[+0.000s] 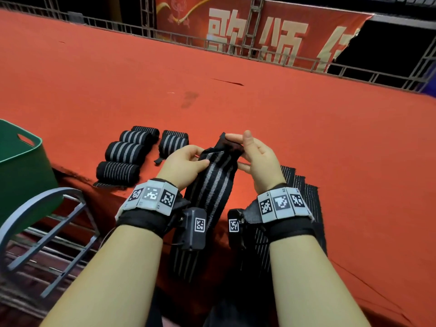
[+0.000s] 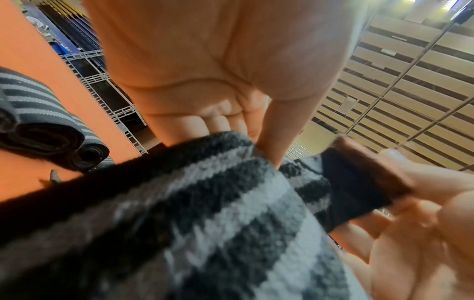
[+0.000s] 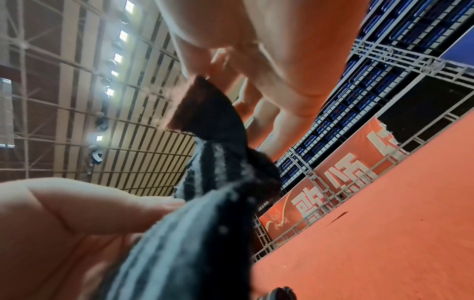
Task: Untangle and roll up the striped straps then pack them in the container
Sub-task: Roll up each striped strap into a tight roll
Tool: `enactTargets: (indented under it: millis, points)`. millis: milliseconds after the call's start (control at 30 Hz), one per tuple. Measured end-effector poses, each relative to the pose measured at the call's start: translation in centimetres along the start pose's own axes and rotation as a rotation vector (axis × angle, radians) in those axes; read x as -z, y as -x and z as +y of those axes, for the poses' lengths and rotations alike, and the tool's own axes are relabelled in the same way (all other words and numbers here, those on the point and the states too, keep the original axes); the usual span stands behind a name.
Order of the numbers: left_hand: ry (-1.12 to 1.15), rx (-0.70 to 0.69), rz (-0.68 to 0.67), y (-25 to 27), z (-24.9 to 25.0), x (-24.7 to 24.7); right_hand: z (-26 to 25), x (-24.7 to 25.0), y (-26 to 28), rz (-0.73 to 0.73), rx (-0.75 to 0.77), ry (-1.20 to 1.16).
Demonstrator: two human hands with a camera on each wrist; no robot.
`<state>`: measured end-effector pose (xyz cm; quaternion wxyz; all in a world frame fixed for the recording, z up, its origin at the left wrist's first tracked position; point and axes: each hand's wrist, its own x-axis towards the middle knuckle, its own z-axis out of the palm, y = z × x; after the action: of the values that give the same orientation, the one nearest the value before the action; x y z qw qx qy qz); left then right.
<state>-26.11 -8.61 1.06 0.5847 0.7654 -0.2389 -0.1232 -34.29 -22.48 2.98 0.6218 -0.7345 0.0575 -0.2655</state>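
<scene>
Red-cloth bench [image 1: 306, 119], wide, under a hall roof. Nearest: flat unrolled straps [image 1: 304, 197] lying at the bench edge beneath the right wrist. Above them, one striped strap [image 1: 213, 182], black with grey lines, held up off the cloth, its tail hanging toward the person. Left hand [image 1: 181, 165]: grip clamped on the strap's side, thumb on top. Right hand [image 1: 257, 159]: thumb and fingers pinched together on the strap's plain black end; the wrist views are blurred, so exact finger placement is uncertain. Left of the hands: five rolled straps [image 1: 125, 152] on the cloth. Far left: green container [image 1: 21, 161], beside a metal chair frame [image 1: 47, 223]. Farthest: red banner [image 1: 259, 31] on railings.
</scene>
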Motion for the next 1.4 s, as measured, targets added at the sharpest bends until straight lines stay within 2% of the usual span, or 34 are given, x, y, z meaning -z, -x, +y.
enactTargets:
  millis: [100,233,367,500,667,733,867,1033,1133,1267,1400]
  points:
    - [-0.021,-0.018,-0.005,-0.1,-0.2,-0.2,0.1,0.0,-0.4,0.078,-0.044,-0.071]
    - [-0.031,-0.036,0.001,-0.1,-0.5,-0.1,0.7,-0.4,-0.8,0.045,-0.031,-0.054]
    - [-0.015,-0.064,-0.007,0.0,-0.4,0.0,1.0,-0.6,-0.9,0.026,-0.103,-0.043]
    - [0.033,-0.073,-0.025,0.2,-0.3,0.1,0.9,-0.4,-0.4,-0.080,-0.165,0.023]
    - [0.136,-0.053,-0.046,0.3,-0.5,0.2,1.2,0.1,-0.3,-0.220,-0.032,0.247]
    - [0.139,-0.061,-0.066,0.3,-0.4,0.3,1.2,0.1,-0.4,-0.159,0.014,0.270]
    - [0.141,-0.051,-0.124,0.2,-0.6,0.6,1.3,-0.2,-0.2,-0.079,-0.062,0.049]
    - [0.178,-0.098,-0.117,0.7,0.0,0.8,0.8,0.1,0.0,-0.161,0.017,0.118]
    - [0.094,-0.160,-0.105,0.7,0.4,1.0,0.4,-0.1,0.2,-0.219,0.046,0.155]
    - [-0.052,-0.225,-0.093,0.5,0.4,1.3,0.4,-0.1,0.3,-0.100,0.054,0.131]
    - [-0.032,-0.222,-0.073,0.7,0.6,1.7,0.4,-0.2,0.3,-0.016,0.031,0.121]
